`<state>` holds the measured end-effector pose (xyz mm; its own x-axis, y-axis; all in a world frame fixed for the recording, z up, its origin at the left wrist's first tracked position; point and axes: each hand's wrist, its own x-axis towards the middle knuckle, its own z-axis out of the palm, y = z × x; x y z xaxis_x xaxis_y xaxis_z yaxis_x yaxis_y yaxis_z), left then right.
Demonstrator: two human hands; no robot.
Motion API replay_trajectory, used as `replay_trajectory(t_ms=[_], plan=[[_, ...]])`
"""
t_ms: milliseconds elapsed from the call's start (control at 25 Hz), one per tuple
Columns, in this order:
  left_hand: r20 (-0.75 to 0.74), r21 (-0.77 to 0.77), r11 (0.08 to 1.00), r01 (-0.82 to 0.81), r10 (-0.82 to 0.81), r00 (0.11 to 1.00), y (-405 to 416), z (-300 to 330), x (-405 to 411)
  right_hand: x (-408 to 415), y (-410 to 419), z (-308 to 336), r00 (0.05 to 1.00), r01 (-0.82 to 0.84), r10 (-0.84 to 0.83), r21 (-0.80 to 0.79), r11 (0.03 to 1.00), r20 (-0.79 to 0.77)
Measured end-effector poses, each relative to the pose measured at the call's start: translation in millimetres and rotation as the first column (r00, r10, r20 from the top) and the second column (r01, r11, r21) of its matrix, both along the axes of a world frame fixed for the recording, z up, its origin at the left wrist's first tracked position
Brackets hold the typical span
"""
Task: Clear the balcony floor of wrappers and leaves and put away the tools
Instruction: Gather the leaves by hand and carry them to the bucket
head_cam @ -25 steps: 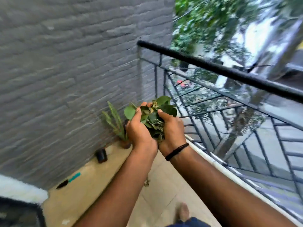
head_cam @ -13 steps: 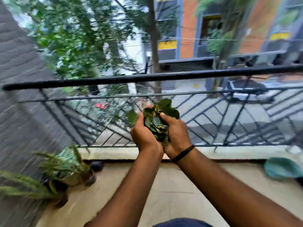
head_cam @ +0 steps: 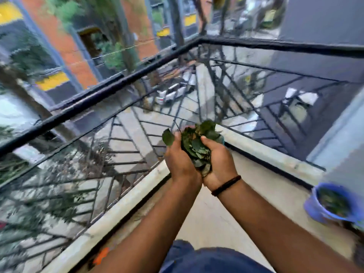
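Note:
A bunch of green and brownish leaves (head_cam: 195,145) is cupped between both hands at chest height over the balcony floor. My left hand (head_cam: 180,164) wraps the left side of the bunch, with one leaf sticking out past its fingers. My right hand (head_cam: 220,164), a black band on its wrist, grips the right side. A blue bucket (head_cam: 315,207) with leaves inside stands on the floor at the right edge.
A black metal railing (head_cam: 110,89) with a pale concrete curb (head_cam: 122,211) runs along the left and turns a corner ahead. A grey wall is at the far right. A small orange scrap (head_cam: 101,255) lies by the curb. The pale floor (head_cam: 212,219) stretches ahead.
The view has swung right, from the brick wall and potted plants to the railing corner. The blue bucket has come into view at the right. Both hands still hold the leaves.

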<state>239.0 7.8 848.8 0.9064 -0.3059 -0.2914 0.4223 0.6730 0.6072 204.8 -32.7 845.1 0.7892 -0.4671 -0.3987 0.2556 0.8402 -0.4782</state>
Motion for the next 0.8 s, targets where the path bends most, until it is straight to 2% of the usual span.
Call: replay_trajectory(t_ms=[160,360,520,640,720,800], plan=[[-0.04,0.12,0.955,0.272,-0.269,0.962,-105,-13,-41,-51,-97,-14,0.956,0.293,-0.291,0.062,0.954,-0.035],[-0.084,0.206,0.888,0.412,-0.404,0.911,-229,-38,-58,-70,-211,-44,0.881,0.471,-0.464,0.105,0.876,-0.09],[-0.208,0.219,0.787,0.577,-0.54,0.815,-350,-68,-69,-84,-320,-68,0.752,0.656,-0.635,0.101,0.748,-0.174],[-0.272,0.275,0.691,0.668,-0.611,0.744,-425,-113,-92,-105,-389,-114,0.635,0.768,-0.723,0.123,0.629,-0.27],[-0.313,0.36,0.593,0.72,-0.651,0.692,-465,-153,-110,-120,-424,-159,0.531,0.847,-0.781,0.163,0.506,-0.328],[-0.346,0.472,0.455,0.755,-0.692,0.633,-503,-208,-130,-140,-454,-217,0.426,0.905,-0.811,0.185,0.383,-0.402]])
